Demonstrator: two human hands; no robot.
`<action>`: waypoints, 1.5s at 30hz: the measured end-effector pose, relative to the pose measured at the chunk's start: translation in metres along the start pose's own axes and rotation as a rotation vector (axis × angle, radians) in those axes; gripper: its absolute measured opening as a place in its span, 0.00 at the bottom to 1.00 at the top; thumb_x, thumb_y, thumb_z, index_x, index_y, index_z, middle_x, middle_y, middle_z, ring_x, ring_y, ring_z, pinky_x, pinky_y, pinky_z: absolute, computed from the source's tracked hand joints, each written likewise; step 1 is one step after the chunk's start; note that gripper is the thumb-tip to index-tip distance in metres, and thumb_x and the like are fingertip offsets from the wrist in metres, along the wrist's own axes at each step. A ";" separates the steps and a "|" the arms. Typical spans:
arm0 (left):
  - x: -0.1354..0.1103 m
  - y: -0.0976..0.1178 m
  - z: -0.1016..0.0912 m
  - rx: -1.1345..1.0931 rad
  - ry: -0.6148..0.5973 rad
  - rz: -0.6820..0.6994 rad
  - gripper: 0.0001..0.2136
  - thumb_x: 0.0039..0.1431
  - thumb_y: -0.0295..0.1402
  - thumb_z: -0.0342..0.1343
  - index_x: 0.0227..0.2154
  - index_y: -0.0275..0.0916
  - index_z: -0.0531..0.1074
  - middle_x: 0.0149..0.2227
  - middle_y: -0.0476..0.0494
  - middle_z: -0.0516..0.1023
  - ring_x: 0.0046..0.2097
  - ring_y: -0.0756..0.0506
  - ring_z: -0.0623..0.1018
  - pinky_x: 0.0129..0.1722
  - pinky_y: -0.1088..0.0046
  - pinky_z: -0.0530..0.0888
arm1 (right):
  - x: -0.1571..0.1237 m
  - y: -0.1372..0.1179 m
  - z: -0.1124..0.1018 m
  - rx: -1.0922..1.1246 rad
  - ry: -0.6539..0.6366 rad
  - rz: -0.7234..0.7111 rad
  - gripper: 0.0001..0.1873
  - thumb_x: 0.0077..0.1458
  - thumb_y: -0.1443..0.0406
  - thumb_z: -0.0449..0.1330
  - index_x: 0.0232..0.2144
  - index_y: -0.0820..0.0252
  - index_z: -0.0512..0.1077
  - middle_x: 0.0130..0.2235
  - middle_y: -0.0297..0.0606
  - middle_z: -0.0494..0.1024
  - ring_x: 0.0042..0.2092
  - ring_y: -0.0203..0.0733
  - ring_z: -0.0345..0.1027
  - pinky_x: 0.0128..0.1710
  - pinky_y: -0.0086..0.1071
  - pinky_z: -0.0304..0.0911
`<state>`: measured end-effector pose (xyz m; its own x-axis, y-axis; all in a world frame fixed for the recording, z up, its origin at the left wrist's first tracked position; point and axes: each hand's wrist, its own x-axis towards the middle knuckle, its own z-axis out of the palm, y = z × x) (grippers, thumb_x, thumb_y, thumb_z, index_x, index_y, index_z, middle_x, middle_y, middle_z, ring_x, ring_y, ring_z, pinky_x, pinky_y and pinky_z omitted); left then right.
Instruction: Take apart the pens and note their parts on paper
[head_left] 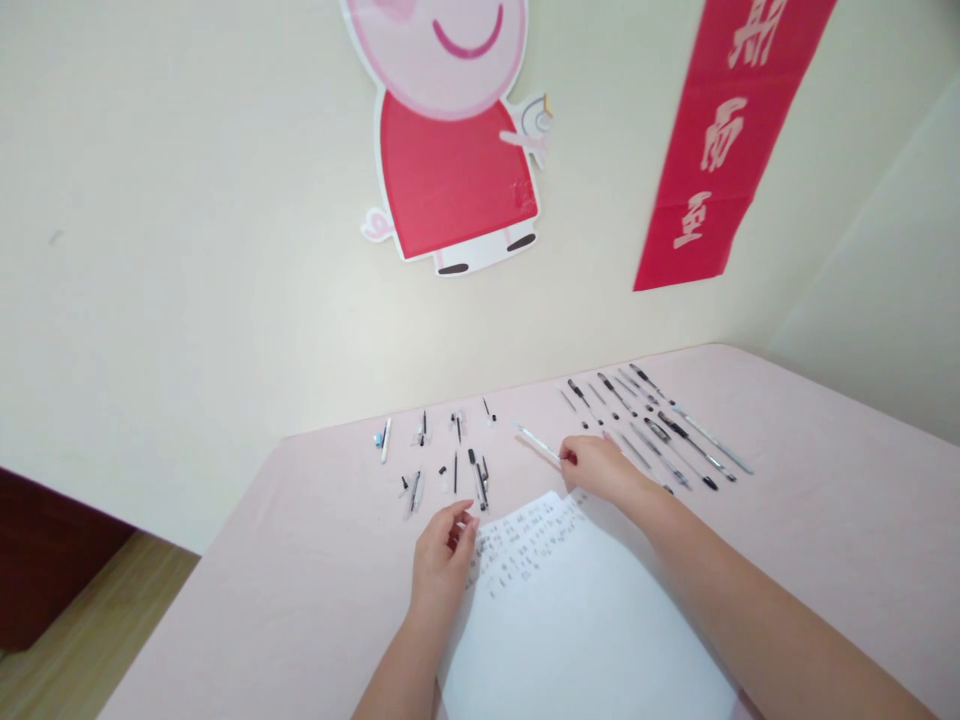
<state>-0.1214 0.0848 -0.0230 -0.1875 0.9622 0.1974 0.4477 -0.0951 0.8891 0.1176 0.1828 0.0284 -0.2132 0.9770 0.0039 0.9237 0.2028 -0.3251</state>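
My right hand (592, 465) pinches a slim whitish pen (538, 441) at one end, just above the top of the paper. The pen slants up to the left, over the pink tabletop. My left hand (442, 550) rests at the upper left edge of the white paper (585, 630), fingers loosely curled and thumb apart, with no object visible in them. Rows of small dark handwriting run along the top of the sheet. Near my left fingertips lies a dark pen with a black cap (478, 478), with another dark piece beside it.
Several pen parts, including a white pen (386, 440) and a thin black refill (455, 472), lie on the pink table (315, 560) at left. Several pens, such as a black one (679, 432), lie in slanted rows at right. The wall (225, 300) borders the back.
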 end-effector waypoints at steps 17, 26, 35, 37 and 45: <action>0.000 0.001 -0.001 0.082 -0.045 -0.002 0.11 0.53 0.36 0.51 0.37 0.37 0.73 0.29 0.47 0.74 0.26 0.50 0.70 0.27 0.72 0.69 | 0.069 0.022 0.016 -0.123 0.040 0.207 0.16 0.51 0.74 0.49 0.40 0.70 0.72 0.39 0.55 0.76 0.42 0.49 0.70 0.38 0.33 0.58; 0.000 0.000 -0.001 0.075 -0.044 0.006 0.12 0.53 0.37 0.51 0.37 0.37 0.73 0.28 0.46 0.74 0.25 0.49 0.70 0.27 0.72 0.69 | 0.073 0.018 0.017 -0.163 0.044 0.207 0.16 0.55 0.73 0.48 0.41 0.68 0.72 0.42 0.55 0.74 0.45 0.47 0.68 0.41 0.33 0.59; 0.000 0.000 -0.002 0.102 -0.048 0.022 0.11 0.53 0.36 0.51 0.36 0.38 0.74 0.29 0.46 0.75 0.26 0.49 0.71 0.27 0.71 0.70 | 0.044 -0.001 0.005 -0.182 0.085 0.139 0.16 0.58 0.63 0.48 0.43 0.67 0.70 0.43 0.52 0.73 0.44 0.47 0.68 0.40 0.33 0.58; 0.001 0.001 -0.002 0.102 -0.048 0.018 0.11 0.52 0.36 0.52 0.36 0.38 0.74 0.28 0.46 0.75 0.25 0.49 0.71 0.27 0.71 0.70 | 0.027 -0.014 0.006 -0.172 0.106 0.005 0.16 0.59 0.62 0.48 0.43 0.63 0.69 0.43 0.49 0.73 0.43 0.45 0.68 0.41 0.32 0.57; 0.000 0.001 -0.002 0.118 -0.071 0.010 0.13 0.53 0.38 0.50 0.36 0.38 0.74 0.28 0.46 0.75 0.26 0.48 0.72 0.27 0.71 0.69 | -0.020 -0.043 0.030 -0.109 -0.031 -0.271 0.11 0.57 0.65 0.50 0.31 0.62 0.71 0.35 0.41 0.73 0.37 0.39 0.66 0.35 0.29 0.54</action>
<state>-0.1224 0.0846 -0.0216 -0.1218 0.9775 0.1725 0.5497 -0.0783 0.8317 0.0725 0.1529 0.0142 -0.4647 0.8842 0.0468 0.8603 0.4633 -0.2126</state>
